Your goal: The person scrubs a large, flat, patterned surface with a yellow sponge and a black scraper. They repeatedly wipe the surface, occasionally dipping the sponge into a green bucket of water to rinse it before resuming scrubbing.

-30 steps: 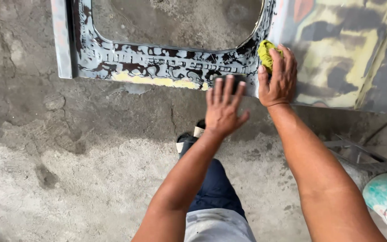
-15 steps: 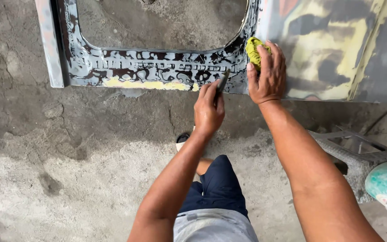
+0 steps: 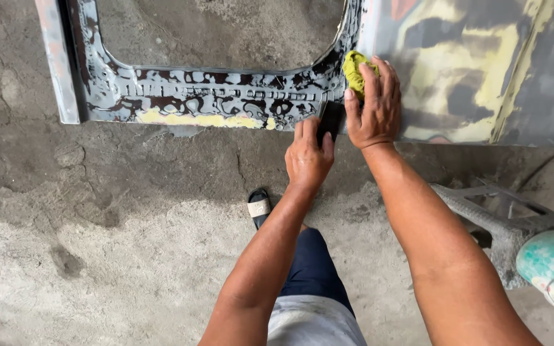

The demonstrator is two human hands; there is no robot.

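Note:
A car body panel (image 3: 456,70) with patchy yellow and grey filler lies on the concrete, its door-frame sill (image 3: 206,99) covered in wet black and white streaks. My right hand (image 3: 372,109) presses a yellow-green cloth (image 3: 354,69) against the panel beside the frame corner. My left hand (image 3: 308,157) holds a small dark flat sanding piece (image 3: 330,120) against the sill's lower edge, just left of the right hand.
Rough cracked concrete floor (image 3: 97,243) spreads below. My foot in a black sandal (image 3: 259,206) is under the left hand. A grey metal stand (image 3: 501,218) and a turquoise cylinder (image 3: 553,269) sit at the lower right.
My left hand went from flat with fingers spread to closed on the dark piece at the sill edge. The right hand and cloth stayed on the panel.

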